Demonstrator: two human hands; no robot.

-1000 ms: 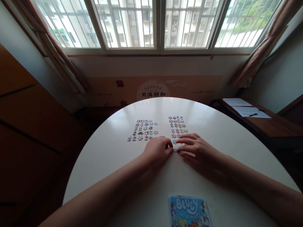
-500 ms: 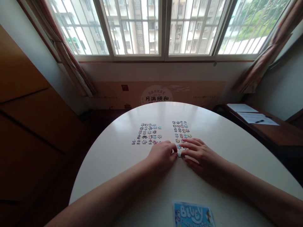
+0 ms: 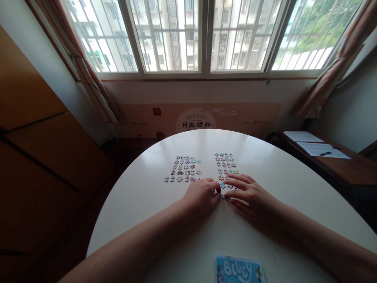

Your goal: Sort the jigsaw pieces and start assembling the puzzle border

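A small light-blue jigsaw piece [image 3: 223,196] lies on the white table between my two hands. My left hand [image 3: 203,193] is closed, fingers curled, with thumb and forefinger pinching at the piece's left edge. My right hand [image 3: 246,192] is open, its fingers spread and stretched out, fingertips at the right side of the same piece. Just beyond are rows of loose jigsaw pieces: a left group [image 3: 184,167] and a right group [image 3: 224,159]. My hands cover some of the nearest pieces in both groups.
A blue Bluey package [image 3: 240,270] lies at the near edge of the round white table [image 3: 132,200]. On the right, a brown side table holds paper sheets [image 3: 321,149] and a dark pen [image 3: 325,153]. Windows and a printed cardboard panel [image 3: 135,118] stand behind.
The view has tilted slightly, so the scene sits a little lower. Both hands stay around the same small piece, with only slight finger movement.
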